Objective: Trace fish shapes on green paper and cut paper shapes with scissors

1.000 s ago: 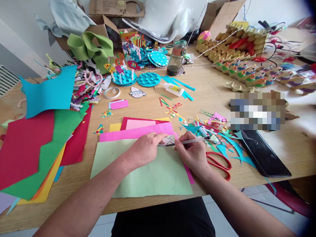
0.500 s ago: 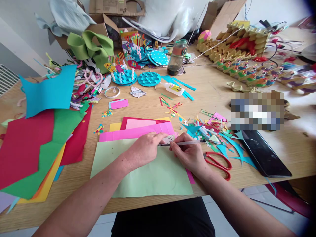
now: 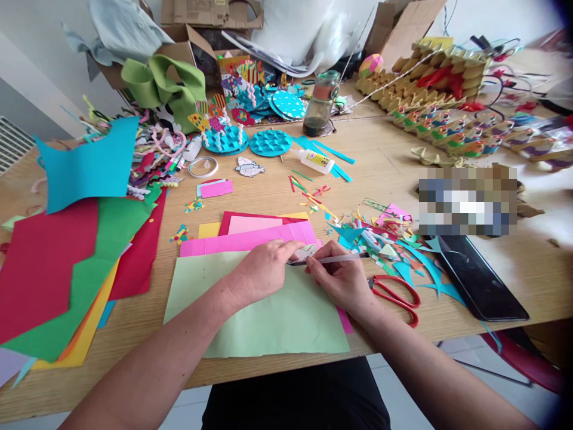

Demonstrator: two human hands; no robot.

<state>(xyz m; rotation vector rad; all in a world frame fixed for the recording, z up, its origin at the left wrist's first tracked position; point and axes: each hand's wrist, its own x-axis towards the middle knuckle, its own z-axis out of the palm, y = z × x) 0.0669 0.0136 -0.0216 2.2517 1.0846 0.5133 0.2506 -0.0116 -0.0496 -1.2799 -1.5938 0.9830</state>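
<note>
My right hand (image 3: 342,275) is closed around a slim pen (image 3: 344,258), its tip pointing left. The tip is at a small pale paper cutout (image 3: 305,252) with drawn lines, partly hidden by my fingers. My left hand (image 3: 262,272) presses the cutout down, index finger stretched over its edge and the other fingers curled under. Beneath both hands lies a light green paper sheet (image 3: 255,322), overlapping a pink sheet (image 3: 246,237). Red-handled scissors (image 3: 396,292) lie beside my right wrist, their blades mostly hidden.
Coloured papers (image 3: 45,269) are piled at left. Paper scraps (image 3: 380,239) and a black phone (image 3: 481,278) lie at right. Farther back are a glue bottle (image 3: 316,160), a fish cutout (image 3: 250,168), a tape roll (image 3: 203,167), a drinking bottle (image 3: 321,104) and egg cartons (image 3: 430,74).
The pen has shifted slightly, its rear end moving a little left and lower. My left hand stays in place on the cutout.
</note>
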